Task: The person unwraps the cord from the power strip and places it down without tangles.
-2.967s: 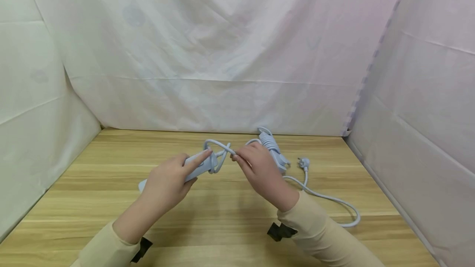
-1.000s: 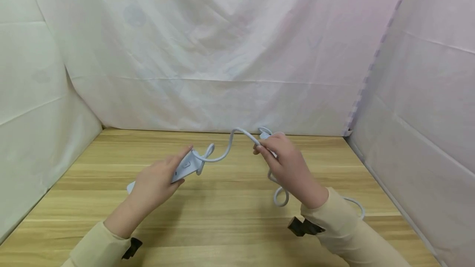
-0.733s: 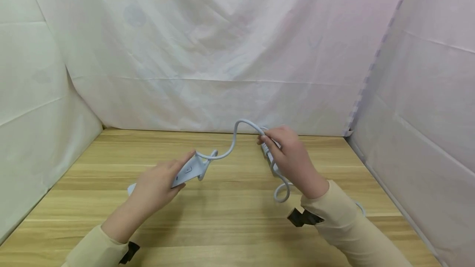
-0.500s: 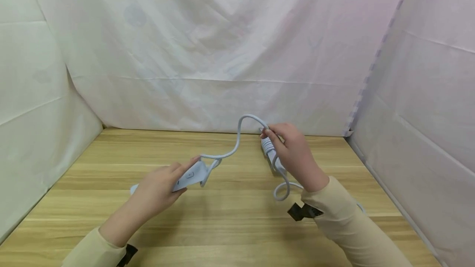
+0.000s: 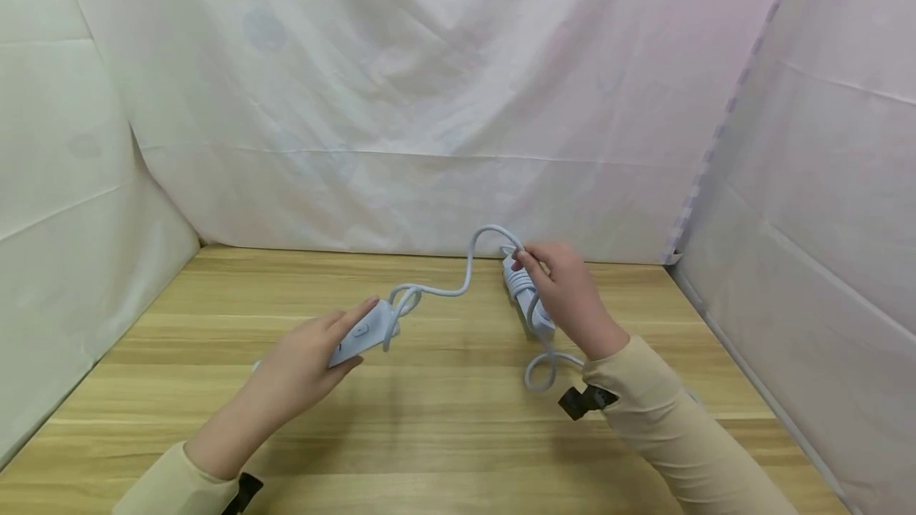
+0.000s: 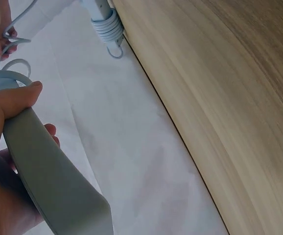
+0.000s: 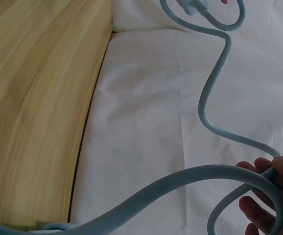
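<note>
My left hand (image 5: 304,352) grips a white power strip (image 5: 366,331) by its body, tilted above the table; in the left wrist view the thumb lies across its underside near the cord end. A loop of the power cord (image 5: 468,265) crosses over that end, and the cord rises in a bend toward the right. There my right hand (image 5: 565,288) pinches it between thumb and fingertips. Below the right hand the cord hangs down to a small coil by the table. The right wrist view shows the cord (image 7: 215,81) running slack between the hands.
A second white power strip (image 5: 525,308), its cord wound round it in several turns, lies at the back right behind the right hand. The wooden table (image 5: 444,435) ends at a white cloth backdrop (image 5: 429,102); cloth walls stand on both sides.
The right hand has moved right and up along the cord from near the left hand, drawing out a longer slack span. The left hand with its power strip has shifted slightly left.
</note>
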The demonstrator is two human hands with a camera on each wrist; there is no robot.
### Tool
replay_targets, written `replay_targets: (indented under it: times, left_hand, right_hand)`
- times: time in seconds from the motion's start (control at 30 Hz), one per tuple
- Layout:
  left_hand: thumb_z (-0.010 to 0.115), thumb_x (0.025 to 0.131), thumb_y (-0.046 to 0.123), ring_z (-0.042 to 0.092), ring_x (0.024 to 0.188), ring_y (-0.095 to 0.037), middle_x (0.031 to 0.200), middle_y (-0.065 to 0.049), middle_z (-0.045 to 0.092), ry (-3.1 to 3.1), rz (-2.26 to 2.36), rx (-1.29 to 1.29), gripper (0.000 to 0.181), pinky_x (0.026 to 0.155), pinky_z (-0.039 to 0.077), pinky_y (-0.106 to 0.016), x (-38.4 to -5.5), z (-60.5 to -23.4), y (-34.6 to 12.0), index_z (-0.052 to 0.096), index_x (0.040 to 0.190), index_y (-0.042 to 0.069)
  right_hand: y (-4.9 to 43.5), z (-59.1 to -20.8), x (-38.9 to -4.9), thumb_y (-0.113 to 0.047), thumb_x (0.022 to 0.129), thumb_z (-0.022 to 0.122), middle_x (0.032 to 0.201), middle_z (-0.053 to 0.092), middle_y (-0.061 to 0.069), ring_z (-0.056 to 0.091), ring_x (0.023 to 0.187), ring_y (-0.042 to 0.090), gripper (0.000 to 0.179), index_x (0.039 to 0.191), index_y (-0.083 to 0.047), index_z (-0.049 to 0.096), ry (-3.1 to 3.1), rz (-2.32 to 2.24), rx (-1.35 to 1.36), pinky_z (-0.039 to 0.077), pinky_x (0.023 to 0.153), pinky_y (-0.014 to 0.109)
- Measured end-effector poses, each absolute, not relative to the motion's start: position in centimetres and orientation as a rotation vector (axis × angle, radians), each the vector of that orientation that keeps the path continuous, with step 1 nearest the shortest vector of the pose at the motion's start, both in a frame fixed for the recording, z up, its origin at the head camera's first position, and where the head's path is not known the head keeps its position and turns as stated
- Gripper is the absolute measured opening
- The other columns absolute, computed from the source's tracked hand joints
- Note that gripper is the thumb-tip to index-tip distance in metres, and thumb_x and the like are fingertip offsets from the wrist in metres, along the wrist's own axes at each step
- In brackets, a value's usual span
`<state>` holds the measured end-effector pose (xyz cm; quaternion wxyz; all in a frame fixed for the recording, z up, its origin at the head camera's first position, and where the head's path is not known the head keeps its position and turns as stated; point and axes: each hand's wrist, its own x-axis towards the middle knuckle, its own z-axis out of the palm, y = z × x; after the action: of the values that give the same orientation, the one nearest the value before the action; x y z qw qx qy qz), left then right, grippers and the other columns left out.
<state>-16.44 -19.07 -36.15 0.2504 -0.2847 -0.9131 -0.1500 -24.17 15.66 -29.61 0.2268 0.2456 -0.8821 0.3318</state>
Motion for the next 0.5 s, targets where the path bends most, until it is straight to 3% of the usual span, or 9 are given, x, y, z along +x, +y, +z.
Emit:
replay_targets:
  times: [0.5]
  left_hand:
    - [0.084,0.076,0.013,0.065,0.091,-0.033,0.108,-0.017,0.066,-2.528,-0.462,-0.683,0.094,0.074,0.053,-0.05,-17.0,-35.3,-19.0,0.03,0.153,0.021]
  right_hand:
    - [15.8,-31.7,-24.0,-0.019,0.099,0.058,0.091,0.064,0.002,0.051,0.084,0.02,0.015,0.09,-0.012,0.069,-2.654,0.873,0.668,0.044,0.07,0.038]
